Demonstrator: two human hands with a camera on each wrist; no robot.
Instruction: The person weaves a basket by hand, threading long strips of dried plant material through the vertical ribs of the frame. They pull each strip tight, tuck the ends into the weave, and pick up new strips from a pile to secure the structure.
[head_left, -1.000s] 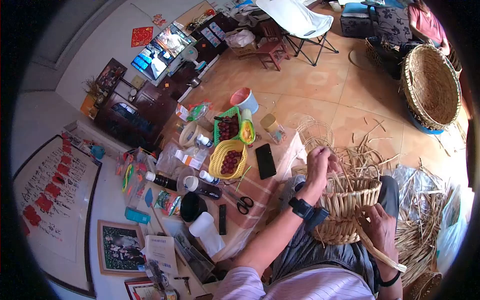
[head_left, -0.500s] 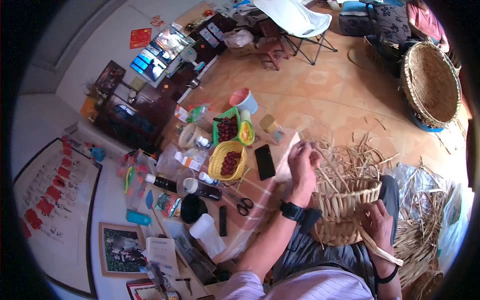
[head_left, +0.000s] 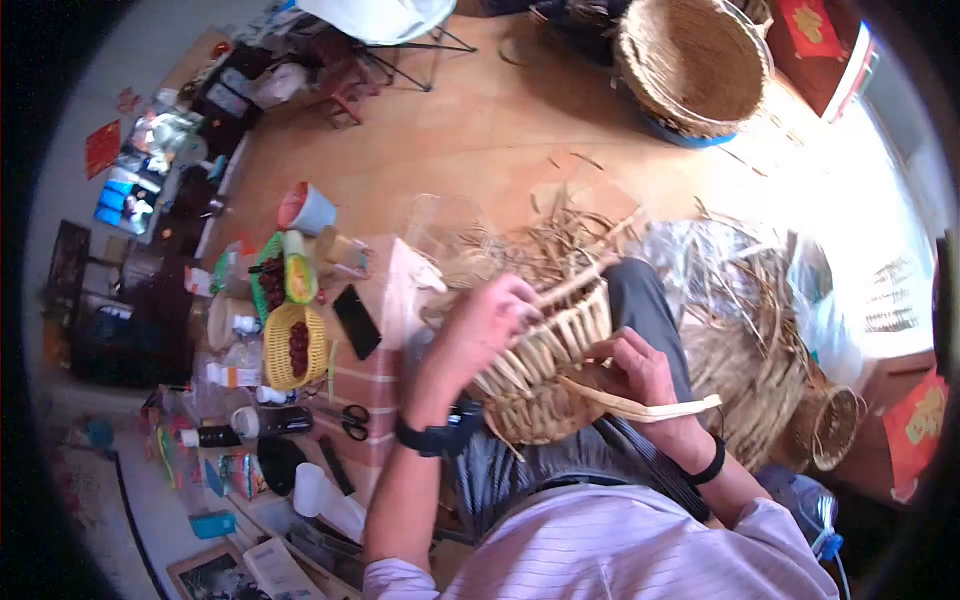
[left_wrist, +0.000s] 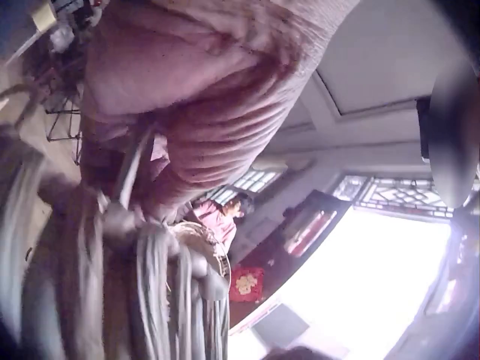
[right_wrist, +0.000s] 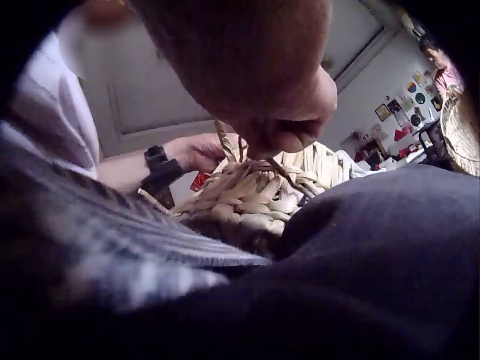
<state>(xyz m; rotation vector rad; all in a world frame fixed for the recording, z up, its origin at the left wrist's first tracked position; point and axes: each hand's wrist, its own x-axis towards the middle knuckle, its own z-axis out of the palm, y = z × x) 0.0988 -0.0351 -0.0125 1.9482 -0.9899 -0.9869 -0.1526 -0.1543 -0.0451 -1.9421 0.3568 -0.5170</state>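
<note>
A half-woven basket [head_left: 540,400] of pale plant fibre rests tilted on the person's lap. At its upper left rim, the left hand [head_left: 490,320] curls its fingers round a fibre strand [left_wrist: 133,171], pinched in the left wrist view. The right hand [head_left: 645,375] is at the basket's right side, fingers bent against the weave and gripping a strand there. A long pale strip [head_left: 650,408] runs from the basket across that hand toward the wrist. In the right wrist view, curled fingers [right_wrist: 289,141] sit right at the woven wall [right_wrist: 247,202].
Loose fibre strips [head_left: 740,370] lie heaped on the right, beside a small basket [head_left: 830,425]. A table at left carries a yellow fruit basket [head_left: 295,350], a phone [head_left: 357,320], scissors [head_left: 355,422] and bottles. A big round basket [head_left: 690,65] stands farther off.
The head view has swung right, so the room shifts left. The lap basket now leans more. The left hand has come back from left of the basket to its rim; the right stays at its side.
</note>
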